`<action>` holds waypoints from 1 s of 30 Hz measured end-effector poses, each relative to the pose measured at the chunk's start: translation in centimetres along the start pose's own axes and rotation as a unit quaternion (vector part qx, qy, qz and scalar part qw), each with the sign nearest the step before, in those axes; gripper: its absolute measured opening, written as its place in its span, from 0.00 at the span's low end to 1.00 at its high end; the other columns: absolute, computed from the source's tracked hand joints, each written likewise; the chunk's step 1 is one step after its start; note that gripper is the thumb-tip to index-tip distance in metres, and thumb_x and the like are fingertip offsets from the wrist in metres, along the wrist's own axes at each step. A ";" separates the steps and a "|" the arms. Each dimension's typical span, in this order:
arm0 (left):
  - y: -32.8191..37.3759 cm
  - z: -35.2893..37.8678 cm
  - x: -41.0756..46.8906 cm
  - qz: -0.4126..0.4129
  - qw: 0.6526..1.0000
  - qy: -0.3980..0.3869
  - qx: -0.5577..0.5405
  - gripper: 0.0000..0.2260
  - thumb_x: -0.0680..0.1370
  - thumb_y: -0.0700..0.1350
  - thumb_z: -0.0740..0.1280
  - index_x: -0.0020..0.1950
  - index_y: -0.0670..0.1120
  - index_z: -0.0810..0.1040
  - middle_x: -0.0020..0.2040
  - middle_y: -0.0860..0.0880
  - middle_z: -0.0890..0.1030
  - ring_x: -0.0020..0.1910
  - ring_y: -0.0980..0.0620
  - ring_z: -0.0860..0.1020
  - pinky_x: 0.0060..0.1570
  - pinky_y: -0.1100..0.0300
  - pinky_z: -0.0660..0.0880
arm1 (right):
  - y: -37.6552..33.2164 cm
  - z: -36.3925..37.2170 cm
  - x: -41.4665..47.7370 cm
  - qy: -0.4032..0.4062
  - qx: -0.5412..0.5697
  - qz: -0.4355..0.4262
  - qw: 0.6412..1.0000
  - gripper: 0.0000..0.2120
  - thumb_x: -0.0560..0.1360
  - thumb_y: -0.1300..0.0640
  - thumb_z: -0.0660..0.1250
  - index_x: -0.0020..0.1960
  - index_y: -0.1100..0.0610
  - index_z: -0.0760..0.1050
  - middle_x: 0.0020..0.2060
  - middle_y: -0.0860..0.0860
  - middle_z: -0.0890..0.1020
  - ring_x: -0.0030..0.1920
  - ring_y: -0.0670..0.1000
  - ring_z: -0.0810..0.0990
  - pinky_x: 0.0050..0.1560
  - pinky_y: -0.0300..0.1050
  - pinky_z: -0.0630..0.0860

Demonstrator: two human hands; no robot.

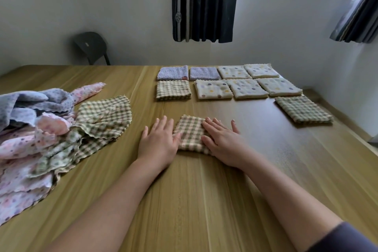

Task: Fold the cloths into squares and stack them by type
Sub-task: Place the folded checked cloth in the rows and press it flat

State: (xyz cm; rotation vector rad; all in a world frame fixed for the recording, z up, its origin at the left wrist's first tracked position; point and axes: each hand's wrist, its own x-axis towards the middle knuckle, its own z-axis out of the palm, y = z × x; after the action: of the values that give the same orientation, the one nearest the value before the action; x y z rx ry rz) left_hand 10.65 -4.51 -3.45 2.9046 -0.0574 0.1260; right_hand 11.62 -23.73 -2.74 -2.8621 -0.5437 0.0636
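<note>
A folded green-checked cloth (190, 129) lies on the wooden table (204, 190) in front of me. My left hand (158, 141) lies flat at its left edge, thumb touching the cloth. My right hand (222, 139) presses flat on its right half with straight fingers. Folded squares lie beyond: two purple (172, 72), several cream dotted (212, 89), one checked (173, 90) in the middle and another checked (303, 109) to the right. An unfolded heap (36, 129) of pink, blue and checked cloths sits at the left.
A dark chair (92, 47) stands behind the table's far left. The wall and a window with dark curtains (204, 4) lie beyond the far edge. The table's right edge (347, 127) runs close to the right wall.
</note>
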 end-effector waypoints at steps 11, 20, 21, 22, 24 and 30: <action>1.2 -0.7 -1.2 0.213 0.970 0.107 -0.051 0.21 0.71 0.48 0.54 0.58 0.51 0.79 0.56 0.53 0.78 0.58 0.52 0.73 0.55 0.57 0.60 | -1.5 -0.6 -1.5 0.140 -0.019 0.010 0.990 0.17 0.80 0.51 0.52 0.63 0.51 0.74 0.65 0.48 0.75 0.65 0.51 0.71 0.59 0.46 0.68; 0.9 -0.1 -1.1 0.030 0.999 0.033 -0.029 0.25 0.81 0.46 0.54 0.77 0.47 0.55 0.78 0.49 0.52 0.77 0.54 0.49 0.74 0.49 0.46 | -2.2 -0.2 -1.5 0.121 -0.022 -0.006 0.992 0.17 0.79 0.51 0.55 0.64 0.48 0.75 0.65 0.45 0.76 0.65 0.49 0.72 0.62 0.45 0.67; 0.8 -0.1 -1.1 0.029 0.999 0.029 -0.033 0.25 0.81 0.46 0.54 0.77 0.47 0.55 0.78 0.49 0.52 0.77 0.54 0.49 0.74 0.49 0.45 | -2.2 -0.3 -1.4 0.121 -0.033 0.026 0.992 0.17 0.79 0.50 0.54 0.64 0.48 0.74 0.64 0.45 0.76 0.64 0.50 0.72 0.61 0.46 0.68; 0.8 -0.1 -1.2 0.027 0.999 0.023 -0.038 0.24 0.81 0.47 0.54 0.77 0.47 0.55 0.78 0.49 0.52 0.77 0.54 0.49 0.74 0.49 0.44 | -2.1 -0.5 -1.4 0.130 -0.042 0.053 0.989 0.17 0.79 0.50 0.54 0.63 0.48 0.74 0.63 0.45 0.77 0.63 0.50 0.72 0.60 0.46 0.68; 0.8 -0.1 -1.1 0.025 0.999 0.016 -0.046 0.24 0.81 0.47 0.53 0.77 0.47 0.55 0.78 0.49 0.52 0.77 0.54 0.48 0.74 0.49 0.44 | -1.9 -0.6 -1.5 0.139 -0.041 0.067 0.987 0.17 0.80 0.49 0.53 0.65 0.49 0.73 0.65 0.46 0.75 0.65 0.51 0.70 0.63 0.48 0.66; 0.8 -0.1 -1.1 0.022 0.998 0.010 -0.054 0.23 0.82 0.47 0.53 0.77 0.48 0.58 0.78 0.49 0.54 0.77 0.54 0.48 0.74 0.50 0.43 | -1.8 -0.3 -1.3 0.090 0.004 0.052 0.995 0.20 0.82 0.48 0.49 0.71 0.49 0.67 0.73 0.45 0.65 0.74 0.48 0.59 0.72 0.45 0.55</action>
State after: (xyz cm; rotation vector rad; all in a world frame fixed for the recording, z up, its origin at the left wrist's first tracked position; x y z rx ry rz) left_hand 9.49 -5.19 -3.29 2.7953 -0.1202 0.1546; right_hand 9.80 -22.65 -2.04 -2.8493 -0.3581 -0.1729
